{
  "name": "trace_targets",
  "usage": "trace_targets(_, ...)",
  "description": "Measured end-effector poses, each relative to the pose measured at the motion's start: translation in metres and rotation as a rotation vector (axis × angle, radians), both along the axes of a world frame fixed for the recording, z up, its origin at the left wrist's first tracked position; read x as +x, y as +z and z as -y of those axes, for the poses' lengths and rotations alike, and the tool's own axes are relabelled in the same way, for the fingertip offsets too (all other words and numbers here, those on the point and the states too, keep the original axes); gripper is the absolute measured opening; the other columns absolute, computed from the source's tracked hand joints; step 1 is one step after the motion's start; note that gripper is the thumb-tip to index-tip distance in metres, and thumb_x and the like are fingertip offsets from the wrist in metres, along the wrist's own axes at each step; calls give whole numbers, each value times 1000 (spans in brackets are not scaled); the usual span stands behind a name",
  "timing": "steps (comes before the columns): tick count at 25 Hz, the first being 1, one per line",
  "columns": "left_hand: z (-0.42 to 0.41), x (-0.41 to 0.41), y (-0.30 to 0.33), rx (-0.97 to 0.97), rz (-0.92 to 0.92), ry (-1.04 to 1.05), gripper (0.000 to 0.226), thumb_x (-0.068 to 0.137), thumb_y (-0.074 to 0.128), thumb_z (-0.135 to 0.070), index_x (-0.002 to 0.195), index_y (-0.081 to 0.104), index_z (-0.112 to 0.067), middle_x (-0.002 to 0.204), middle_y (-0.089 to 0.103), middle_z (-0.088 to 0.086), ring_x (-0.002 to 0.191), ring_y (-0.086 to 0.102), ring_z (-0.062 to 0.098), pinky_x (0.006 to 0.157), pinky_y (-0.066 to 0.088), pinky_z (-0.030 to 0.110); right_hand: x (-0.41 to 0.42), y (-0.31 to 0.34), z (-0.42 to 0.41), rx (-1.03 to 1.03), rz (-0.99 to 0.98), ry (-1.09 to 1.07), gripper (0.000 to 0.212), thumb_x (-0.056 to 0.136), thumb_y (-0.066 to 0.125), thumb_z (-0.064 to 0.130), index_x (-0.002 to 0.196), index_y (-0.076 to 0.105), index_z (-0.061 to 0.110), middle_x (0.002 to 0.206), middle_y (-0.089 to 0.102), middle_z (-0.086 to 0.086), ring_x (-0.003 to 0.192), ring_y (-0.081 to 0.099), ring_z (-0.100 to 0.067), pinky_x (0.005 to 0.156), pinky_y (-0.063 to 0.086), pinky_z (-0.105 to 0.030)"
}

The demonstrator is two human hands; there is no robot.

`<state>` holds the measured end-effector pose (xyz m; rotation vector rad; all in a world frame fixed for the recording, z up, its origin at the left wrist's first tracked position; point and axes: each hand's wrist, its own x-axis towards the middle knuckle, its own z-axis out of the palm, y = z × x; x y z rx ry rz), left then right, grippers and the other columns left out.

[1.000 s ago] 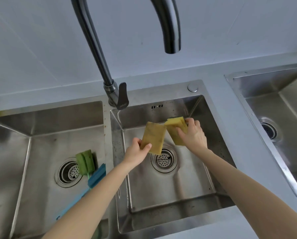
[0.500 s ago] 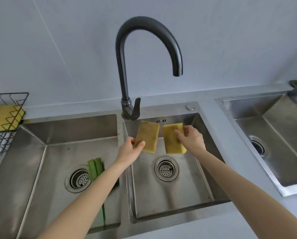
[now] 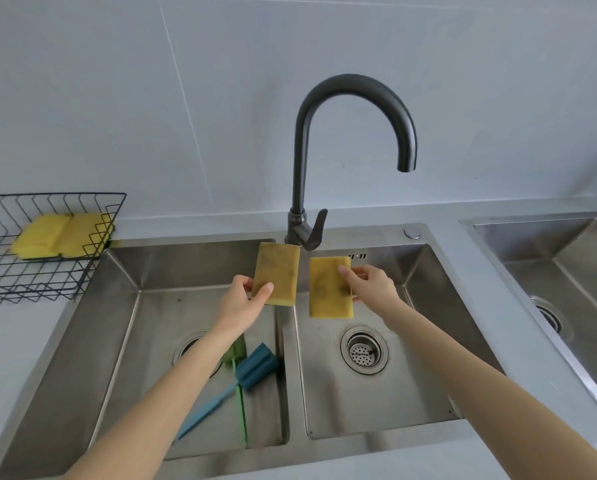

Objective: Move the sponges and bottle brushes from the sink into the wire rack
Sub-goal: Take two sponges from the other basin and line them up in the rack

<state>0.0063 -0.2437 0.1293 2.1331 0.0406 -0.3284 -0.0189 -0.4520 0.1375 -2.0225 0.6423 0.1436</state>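
My left hand (image 3: 240, 304) grips a stained yellow sponge (image 3: 278, 268) above the divider of the double sink (image 3: 117, 306). My right hand (image 3: 373, 289) holds a second yellow sponge (image 3: 328, 289) over the right basin. In the left basin lie a blue bottle brush (image 3: 252, 367) and a green bottle brush (image 3: 240, 403), partly hidden by my left forearm. The black wire rack (image 3: 41, 271) stands on the counter at the left, with two clean yellow sponges (image 3: 60, 233) inside it.
A dark curved faucet (image 3: 304, 168) rises behind the sink divider, just beyond the held sponges. Another steel sink (image 3: 549, 289) sits to the right. Grey counter surrounds the basins, with a white tiled wall behind.
Both hands have carried their sponges up and leftward, out of the right basin. The view has tilted up, and the wire rack has come into sight at the left.
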Motion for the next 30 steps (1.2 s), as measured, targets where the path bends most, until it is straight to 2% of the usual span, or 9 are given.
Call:
trace_targets(5,-52,-1,8,11,40,38,44,90,50,-33,121,42,-3,123,53,10,95,44,14,80,34,28,7,4,-53,19,4,51,50,90,51,45,126,54,10,119,65,-10,91,60,-20,93,51,-36)
trace_targets(10,-112,-3,11,-3,78,98,42,89,52,-32,119,44,-4,124,55,11,95,45,14,82,34,28,13,8,-113,41,-7,85,54,91,49,46,129,51,8,117,63,-9,93,59,-20,85,48,-31)
trace_targets(13,-151,-4,11,-44,80,125,43,89,52,-31,122,43,-7,126,54,10,98,46,14,87,35,28,17,11,-149,71,-4,102,55,91,49,45,130,50,7,115,62,-10,101,61,-23,90,52,-34)
trace_targets(18,-208,-2,17,-58,127,141,44,89,52,-31,126,43,-9,124,55,7,111,51,18,90,38,31,26,16,-203,90,14,137,52,91,50,43,128,50,6,107,62,-9,92,60,-19,88,54,-33)
trace_targets(20,-227,2,22,-45,146,141,43,89,51,-30,126,43,-8,123,55,7,108,52,19,88,40,31,31,20,-221,110,26,140,50,92,50,42,126,52,6,102,60,-6,91,60,-19,86,54,-31)
trace_targets(24,-264,10,27,-54,185,159,43,89,51,-32,125,45,-8,112,57,6,101,58,27,91,49,41,47,25,-257,131,54,122,48,91,51,43,122,55,6,91,61,-4,82,62,-18,81,55,-29)
trace_targets(27,-289,17,33,-65,217,176,41,90,50,-30,124,46,-8,106,53,1,93,53,20,85,47,35,57,29,-283,156,56,117,48,91,52,43,122,56,6,97,62,-8,86,63,-21,87,56,-34)
trace_targets(30,-315,24,38,-91,217,199,40,90,50,-30,123,46,-8,107,53,3,91,53,21,89,48,41,66,32,-307,137,56,132,49,91,50,43,121,56,5,98,61,-7,82,62,-20,81,54,-30)
